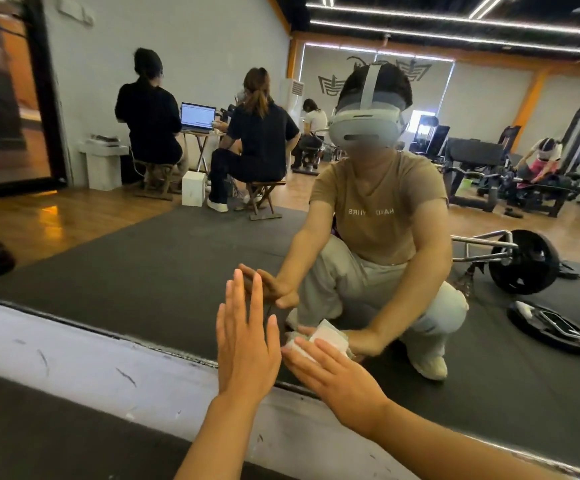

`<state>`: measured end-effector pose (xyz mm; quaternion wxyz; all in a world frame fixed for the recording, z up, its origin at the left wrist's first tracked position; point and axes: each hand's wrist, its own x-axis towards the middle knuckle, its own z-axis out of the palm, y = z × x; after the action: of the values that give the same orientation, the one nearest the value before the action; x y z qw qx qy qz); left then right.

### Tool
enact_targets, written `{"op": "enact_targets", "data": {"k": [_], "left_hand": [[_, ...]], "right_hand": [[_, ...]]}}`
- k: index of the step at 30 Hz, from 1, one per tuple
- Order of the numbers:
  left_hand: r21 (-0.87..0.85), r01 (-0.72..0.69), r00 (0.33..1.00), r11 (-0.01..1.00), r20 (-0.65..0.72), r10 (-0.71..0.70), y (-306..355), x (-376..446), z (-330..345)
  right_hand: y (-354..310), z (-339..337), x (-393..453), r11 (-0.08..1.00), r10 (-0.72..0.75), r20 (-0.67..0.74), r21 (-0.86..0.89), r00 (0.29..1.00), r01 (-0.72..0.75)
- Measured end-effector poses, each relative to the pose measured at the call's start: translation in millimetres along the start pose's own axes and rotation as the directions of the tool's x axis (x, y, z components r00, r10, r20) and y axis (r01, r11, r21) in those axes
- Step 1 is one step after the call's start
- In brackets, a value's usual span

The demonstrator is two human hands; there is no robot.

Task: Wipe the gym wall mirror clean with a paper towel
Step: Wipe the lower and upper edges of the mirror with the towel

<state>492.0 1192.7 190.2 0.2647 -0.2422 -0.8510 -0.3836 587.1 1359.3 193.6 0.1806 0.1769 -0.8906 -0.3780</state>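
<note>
Fingers of our right hand [333,375] lie straight, pressing the folded paper towel [302,346] flat against the mirror [143,254] just above its bottom edge. Our left hand [247,341] rests just beside it, fingers straight and slightly spread on the glass. Unwiped glass stretches upward and to both sides, so we judge the right hand leads.

L hand [247,344] flat on mirror [143,244], R hand [337,372] beside (paper towel [302,348] under it)

Gym floor. Wall mirror [420,323] reflects weight machines [475,168], a loaded barbell plate [524,261], a loose plate [551,327] on black rubber matting [143,258], wood flooring, and people seated at a laptop [197,116].
</note>
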Motion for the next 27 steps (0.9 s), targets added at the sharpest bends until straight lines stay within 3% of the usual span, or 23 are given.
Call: {"op": "enact_targets", "data": {"k": [4,7,11,14,16,19,23,25,27], "left_hand": [[0.021,0.035,0.999,0.999,-0.009,-0.034,-18,-1,-9],[0.008,0.09,0.995,0.996,-0.033,-0.089,-30,2,-19],[-0.013,0.123,0.989,0.992,-0.077,-0.124,-42,8,-26],[-0.03,0.131,0.988,0.991,-0.082,-0.133,-48,9,-25],[-0.044,0.136,0.987,0.99,-0.078,-0.139,-50,10,-24],[-0.072,0.154,0.986,0.985,-0.059,-0.158,-53,8,-24],[-0.078,0.188,0.98,0.979,-0.045,-0.192,-57,4,-28],[-0.086,0.206,0.977,0.975,-0.032,-0.209,-56,5,-30],[-0.092,0.226,0.974,0.97,-0.002,-0.227,-54,5,-30]], "right_hand": [[27,-27,15,0.998,-0.027,-0.103,-0.054,0.994,0.021],[61,-63,49,0.996,0.083,-0.284,0.0,0.955,-0.086],[110,-116,106,0.929,0.368,-0.552,0.194,0.748,-0.314],[101,-119,133,0.857,0.515,-0.563,0.321,0.646,-0.404],[74,-103,141,0.88,0.474,-0.552,0.271,0.686,-0.391],[32,-72,137,0.946,0.322,-0.494,0.141,0.808,-0.291],[-17,-31,117,0.987,0.142,-0.298,-0.025,0.944,-0.156],[-28,-21,109,0.992,0.106,-0.218,-0.041,0.97,-0.118],[-27,-18,105,0.996,0.074,-0.233,-0.033,0.97,-0.084]]}}
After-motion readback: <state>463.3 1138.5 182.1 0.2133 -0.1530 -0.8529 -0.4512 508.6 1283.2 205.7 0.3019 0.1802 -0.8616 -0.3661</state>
